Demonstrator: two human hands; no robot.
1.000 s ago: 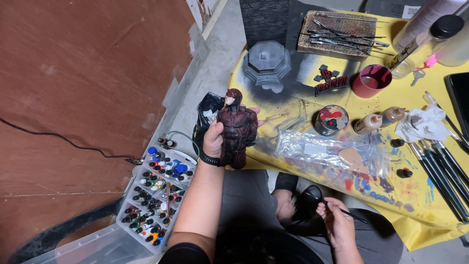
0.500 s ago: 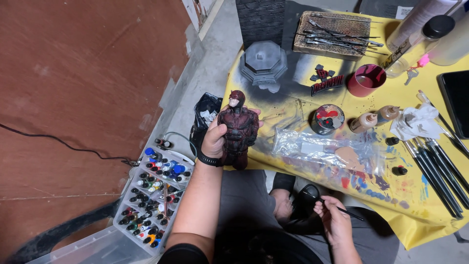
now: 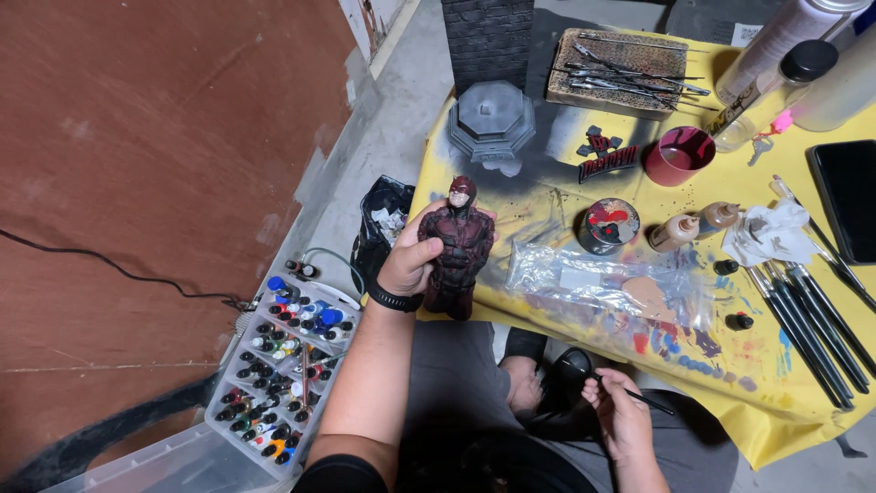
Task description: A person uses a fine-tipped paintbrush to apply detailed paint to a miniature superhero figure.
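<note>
My left hand (image 3: pixel 412 258) grips a dark red masked figurine (image 3: pixel 459 246) around its torso and holds it upright at the near left corner of the yellow-covered table (image 3: pixel 776 402). A black band sits on that wrist. Lower down, over my lap, my right hand (image 3: pixel 619 415) holds a thin black paintbrush (image 3: pixel 639 396) that points right. A small round palette pot with red paint (image 3: pixel 610 225) stands on the table just right of the figurine.
A clear tray with several small paint bottles (image 3: pixel 283 365) lies on the floor at left. On the table: a grey octagonal base (image 3: pixel 491 120), a red cup (image 3: pixel 680 155), a plastic bag (image 3: pixel 611 288), several brushes (image 3: pixel 812 319), a dark tablet (image 3: pixel 849 196).
The figurine and my left hand stay in about the same place. My right hand with the brush has shifted slightly left and up over my lap.
</note>
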